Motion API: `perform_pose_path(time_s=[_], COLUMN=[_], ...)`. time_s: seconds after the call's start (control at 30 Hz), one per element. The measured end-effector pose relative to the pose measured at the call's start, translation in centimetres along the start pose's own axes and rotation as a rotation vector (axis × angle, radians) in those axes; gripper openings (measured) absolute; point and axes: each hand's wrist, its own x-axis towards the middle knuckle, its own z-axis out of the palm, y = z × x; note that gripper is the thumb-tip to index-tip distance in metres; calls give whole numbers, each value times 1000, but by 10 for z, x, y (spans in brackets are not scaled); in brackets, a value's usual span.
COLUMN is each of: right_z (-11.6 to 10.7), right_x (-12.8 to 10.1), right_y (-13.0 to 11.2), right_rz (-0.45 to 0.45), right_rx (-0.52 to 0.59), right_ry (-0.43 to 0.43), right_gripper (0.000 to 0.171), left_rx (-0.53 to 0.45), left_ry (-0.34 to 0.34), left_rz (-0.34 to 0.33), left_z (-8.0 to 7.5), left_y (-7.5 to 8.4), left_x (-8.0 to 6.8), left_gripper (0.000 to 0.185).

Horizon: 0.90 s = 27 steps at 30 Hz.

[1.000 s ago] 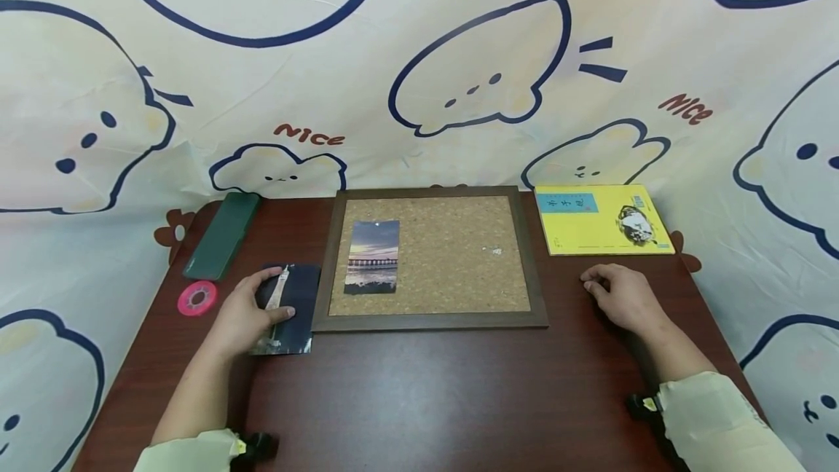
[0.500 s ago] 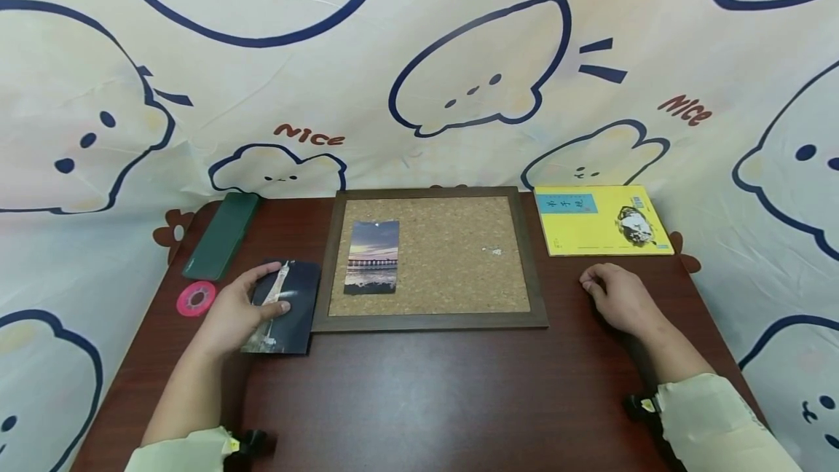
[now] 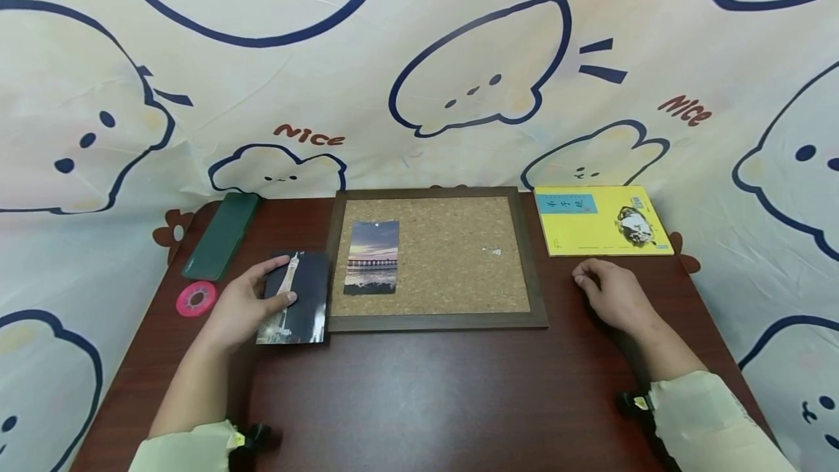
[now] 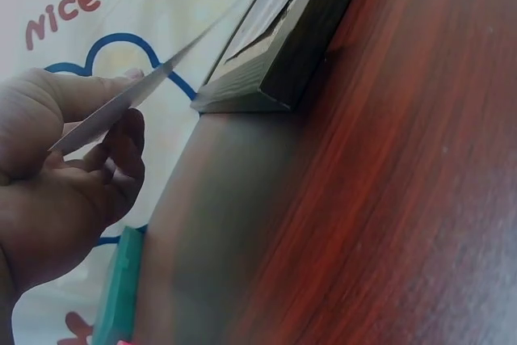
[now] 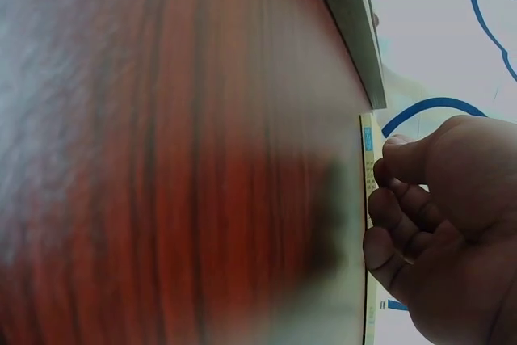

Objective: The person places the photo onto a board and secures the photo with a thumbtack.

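There's your left hand [image 3: 239,308], pinching the dark tower photo [image 3: 309,308] between thumb and fingers, up clear of the table [image 3: 419,399], at the left edge of the cork board [image 3: 452,261]; right of that board, your right hand [image 3: 612,299] curls loosely, gripping nothing.

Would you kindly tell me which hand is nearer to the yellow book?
Right: the right hand is by the near edge of the yellow book; the left hand is beyond the corkboard, holding the tower photo.
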Motion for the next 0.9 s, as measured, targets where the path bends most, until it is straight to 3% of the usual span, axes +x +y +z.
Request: perform_pose_path(time_s=[0.27, 0.57, 0.9], right_z=[1, 7, 14], right_x=[4, 11, 19], right_y=[-7, -17, -33], right_rz=[26, 22, 4], right_rx=[6, 35, 57], right_ry=[4, 18, 39], right_gripper=[12, 13, 14], left_rx=[105, 2, 1], left_ry=[45, 22, 41], left_rz=[77, 120, 143], left_z=[6, 18, 37], left_y=[5, 12, 19], left_x=[2, 11, 22], left_gripper=[58, 57, 50])
